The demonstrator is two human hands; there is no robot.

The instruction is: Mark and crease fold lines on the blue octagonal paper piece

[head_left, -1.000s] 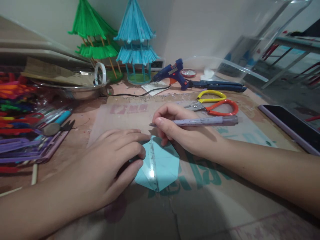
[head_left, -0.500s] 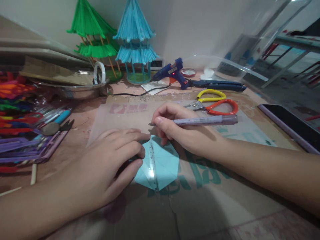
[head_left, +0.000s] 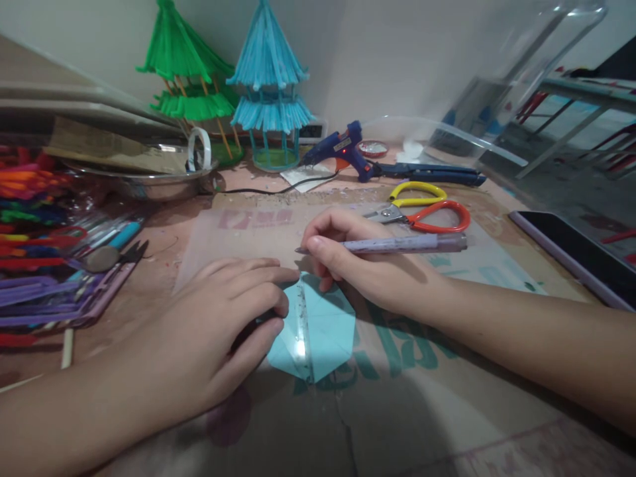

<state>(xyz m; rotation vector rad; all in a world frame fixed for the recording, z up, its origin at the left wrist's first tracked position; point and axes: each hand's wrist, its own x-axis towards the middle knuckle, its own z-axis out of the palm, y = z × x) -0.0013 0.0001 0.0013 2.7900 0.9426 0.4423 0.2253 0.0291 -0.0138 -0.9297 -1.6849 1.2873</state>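
Note:
A light-blue paper octagon (head_left: 330,338) lies flat in front of me. Across its middle runs a narrow clear strip with dark marks, like a ruler (head_left: 301,324). My left hand (head_left: 238,311) rests palm down with fingers spread over the paper's left side, its fingertips at the strip's left edge. In my right hand (head_left: 338,252) a pen (head_left: 397,244) with a pale purple barrel is pinched. The pen's tip points left, just beyond the paper's far edge and above the strip's far end. Part of the octagon is hidden under both hands.
Cardboard (head_left: 397,404) lies under the paper. Scissors (head_left: 422,205), a glue gun (head_left: 342,149) with a lit red light and a phone (head_left: 576,255) are around it. Green (head_left: 186,66) and blue (head_left: 268,73) tower models stand behind. A metal bowl (head_left: 159,182) and craft sticks sit left.
Both hands, the pen and the paper keep nearly the same places. The whole view has shifted very slightly, with things appearing a little lower.

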